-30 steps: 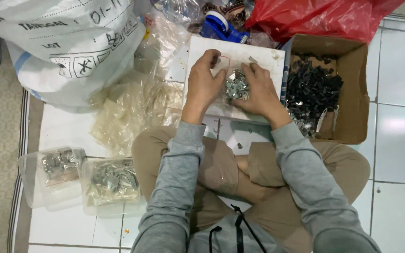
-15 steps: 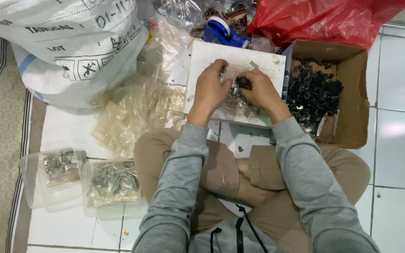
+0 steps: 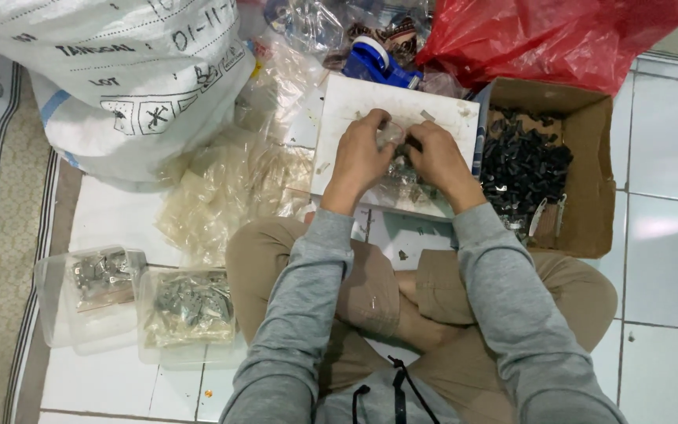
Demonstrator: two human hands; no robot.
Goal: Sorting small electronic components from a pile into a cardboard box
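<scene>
two hands are working close together over a white board (image 3: 355, 102) that is lying on the tiled floor in front of the seated person. the left hand (image 3: 361, 157) and the right hand (image 3: 439, 161) are both pinching a small clear plastic bag (image 3: 402, 184) of little metal parts, fingers curled narrow around its upper edge, so each hand is holding the bag rather than lying open. the bag is sitting on the board, just under the knuckles, and its mouth is hidden by the fingers.

compared with a second ago, the grey pile of parts that was lying exposed between the hands is no longer showing in the open; the hands have been drawing nearer to each other and the parts are now showing only through the plastic below them. judging from that, the parts are probably inside the bag by now and the hands are gathering its top.

beside the right hand, a cardboard box (image 3: 590, 173) is holding a heap of dark parts (image 3: 523, 165). to the left, a loose pile of empty clear bags (image 3: 229, 188) is lying on the floor, and nearer the left knee two clear tubs (image 3: 49, 290) are holding filled packets (image 3: 190, 306). a large white sack (image 3: 119, 71), a red plastic bag (image 3: 551, 35) and a blue tape dispenser (image 3: 378, 63) are lying beyond the board.
</scene>
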